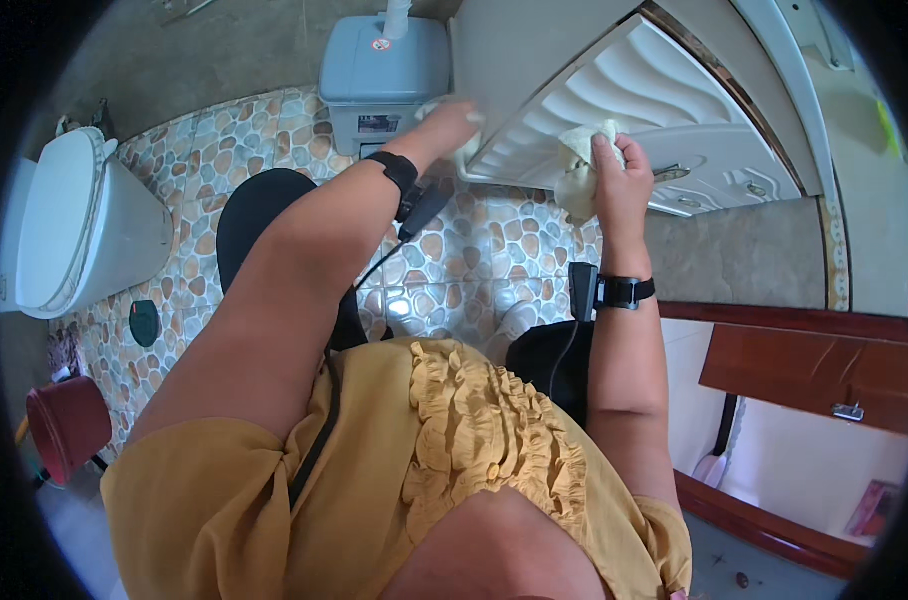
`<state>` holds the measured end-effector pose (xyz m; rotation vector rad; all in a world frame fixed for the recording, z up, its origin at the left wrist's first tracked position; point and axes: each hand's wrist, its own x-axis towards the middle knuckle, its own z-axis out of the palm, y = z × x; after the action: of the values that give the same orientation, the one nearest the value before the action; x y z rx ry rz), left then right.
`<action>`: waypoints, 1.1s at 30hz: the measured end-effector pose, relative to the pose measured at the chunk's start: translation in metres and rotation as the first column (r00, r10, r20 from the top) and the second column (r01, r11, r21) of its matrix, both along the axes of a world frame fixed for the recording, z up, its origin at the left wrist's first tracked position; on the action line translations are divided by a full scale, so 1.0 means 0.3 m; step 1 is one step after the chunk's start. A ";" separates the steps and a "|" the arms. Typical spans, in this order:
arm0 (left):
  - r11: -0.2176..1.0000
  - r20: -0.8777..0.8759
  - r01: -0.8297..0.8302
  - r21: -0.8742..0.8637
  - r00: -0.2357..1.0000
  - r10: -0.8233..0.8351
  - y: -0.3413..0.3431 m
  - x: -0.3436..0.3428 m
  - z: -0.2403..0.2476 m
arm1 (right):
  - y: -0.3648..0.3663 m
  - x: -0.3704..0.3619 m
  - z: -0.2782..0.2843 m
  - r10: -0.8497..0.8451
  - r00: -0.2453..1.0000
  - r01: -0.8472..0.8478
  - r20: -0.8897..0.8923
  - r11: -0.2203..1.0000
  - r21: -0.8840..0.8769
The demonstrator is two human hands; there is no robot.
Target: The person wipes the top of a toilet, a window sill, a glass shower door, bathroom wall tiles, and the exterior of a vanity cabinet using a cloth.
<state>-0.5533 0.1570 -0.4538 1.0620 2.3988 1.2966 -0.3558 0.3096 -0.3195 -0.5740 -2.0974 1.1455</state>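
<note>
My right hand (pixel 624 180) is closed around a crumpled pale cloth (pixel 577 190), its folds hanging below the fingers. It is beside the white cabinet (pixel 664 90), which has wavy raised fronts and small metal handles. Farther left, my left hand (pixel 454 124) is smeared by motion near the cabinet's lower edge. Another pale cloth (pixel 468 150) shows around its fingers, which seem wrapped on it. Both wrists wear black straps with small dark devices and cables.
A grey-blue lidded bin (pixel 386 85) stands just beyond my left hand. The white toilet (pixel 62 225) is at far left, with a dark red seat-like object (pixel 69 425) nearer. Pebble-patterned tiles (pixel 444 250) cover the floor. At right is an open reddish wooden frame (pixel 774 315).
</note>
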 end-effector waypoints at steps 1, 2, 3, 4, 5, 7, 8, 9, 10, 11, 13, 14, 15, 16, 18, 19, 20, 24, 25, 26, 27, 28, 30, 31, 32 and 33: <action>0.896 -0.032 0.238 -0.375 0.963 -0.269 -0.002 -0.023 0.008 | -0.001 0.001 0.000 0.015 1.000 -0.015 -0.006 1.000 0.011; 0.896 -0.033 0.239 -0.375 0.962 -0.271 -0.014 -0.006 -0.003 | -0.003 0.003 0.001 0.031 0.999 -0.031 -0.011 0.999 0.022; 0.825 -0.026 0.289 -0.486 0.939 -0.344 -0.029 0.024 -0.025 | -0.002 0.004 0.000 0.031 0.999 -0.030 -0.013 0.999 0.023; 0.738 -0.011 0.329 -0.589 0.910 -0.414 -0.035 0.039 -0.039 | -0.002 0.005 0.000 0.010 1.000 -0.010 -0.011 1.000 0.011; 0.738 -0.013 0.329 -0.589 0.910 -0.415 -0.030 0.033 -0.041 | -0.001 0.006 0.000 -0.010 1.000 0.010 -0.009 1.000 -0.001; 0.870 0.036 -0.023 -0.493 0.998 0.047 -0.036 0.009 -0.051 | -0.014 0.001 0.007 -0.011 1.000 0.011 -0.004 1.000 0.002; 0.869 0.036 -0.027 -0.494 0.998 0.052 -0.031 -0.011 -0.051 | -0.019 0.000 0.010 -0.018 1.000 0.018 0.001 1.000 0.006; 0.944 0.080 -0.069 -0.322 0.992 0.100 -0.018 -0.027 -0.030 | -0.020 0.004 0.010 -0.019 1.000 0.019 0.002 1.000 0.006; 0.983 0.132 -0.119 -0.142 0.982 0.138 -0.005 -0.031 -0.016 | -0.020 0.009 0.011 -0.016 0.999 0.016 0.033 1.000 0.025; 0.995 0.235 -0.091 -0.047 0.967 0.100 0.020 -0.016 -0.005 | -0.019 0.014 0.011 -0.015 0.998 0.012 0.064 0.999 0.044; 0.996 0.226 -0.094 -0.001 0.970 0.091 0.026 -0.018 -0.048 | -0.025 0.009 0.007 -0.006 0.999 0.003 0.054 0.999 0.054; 0.995 0.218 -0.089 0.045 0.973 0.077 0.030 -0.020 -0.069 | -0.028 0.005 0.005 -0.003 0.999 0.000 0.045 0.998 0.065; 0.992 0.136 -0.127 -0.018 0.982 0.128 0.039 -0.009 -0.082 | -0.025 0.006 0.001 -0.004 0.999 0.000 0.048 0.998 0.066; 0.992 0.139 -0.126 -0.018 0.982 0.127 0.045 -0.004 -0.095 | -0.023 0.006 -0.002 0.008 1.000 -0.008 0.019 1.000 -0.007; 0.988 0.100 -0.064 -0.140 0.992 0.078 0.051 -0.004 -0.115 | -0.017 0.005 -0.008 0.022 1.000 -0.022 -0.008 0.997 -0.079; 0.988 0.103 -0.068 -0.140 0.991 0.083 0.049 -0.017 -0.120 | -0.013 0.004 -0.009 0.025 1.000 -0.025 0.001 0.998 -0.065; 0.996 0.182 -0.027 -0.086 0.982 0.042 0.044 -0.036 -0.123 | -0.011 0.002 -0.011 0.029 1.000 -0.028 0.011 0.998 -0.052; 0.995 0.315 0.009 0.103 0.948 -0.041 0.033 -0.036 -0.135 | -0.021 -0.003 -0.007 0.038 0.999 -0.038 0.009 0.999 -0.023; 0.995 0.317 0.008 0.102 0.948 -0.040 0.031 -0.034 -0.129 | -0.030 -0.005 -0.001 0.032 0.999 -0.032 0.006 0.999 -0.032; 0.998 0.272 0.008 0.061 0.962 -0.024 0.032 -0.035 -0.122 | -0.035 -0.007 0.001 0.026 1.000 -0.026 0.004 0.999 -0.041; 1.000 0.225 0.007 0.021 0.974 -0.011 0.035 -0.031 -0.110 | -0.031 -0.006 -0.001 0.025 1.000 -0.025 0.005 0.999 -0.042; 1.000 0.227 0.008 0.020 0.974 -0.012 0.044 -0.022 -0.098 | -0.022 -0.007 -0.001 0.022 1.000 -0.022 0.012 1.000 -0.009; 0.993 0.166 -0.077 -0.090 0.982 0.091 0.062 -0.012 -0.087 | -0.021 -0.008 -0.004 0.023 1.000 -0.023 0.019 0.999 0.022; 0.993 0.166 -0.081 -0.090 0.981 0.095 0.061 -0.015 -0.092 | -0.026 -0.010 -0.004 0.046 0.999 -0.047 0.022 0.999 0.027; 0.990 0.119 -0.073 -0.121 0.989 0.087 0.060 -0.017 -0.097 | -0.030 -0.011 -0.004 0.070 0.997 -0.070 0.025 0.997 0.031; 0.986 0.072 -0.070 -0.151 0.994 0.081 0.060 -0.021 -0.110 | -0.031 -0.015 -0.010 0.076 0.997 -0.076 0.026 0.997 0.032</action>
<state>-0.5595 0.1749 -0.4869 0.8720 2.4546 1.1384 -0.3602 0.3004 -0.3226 -0.4993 -2.1718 1.1491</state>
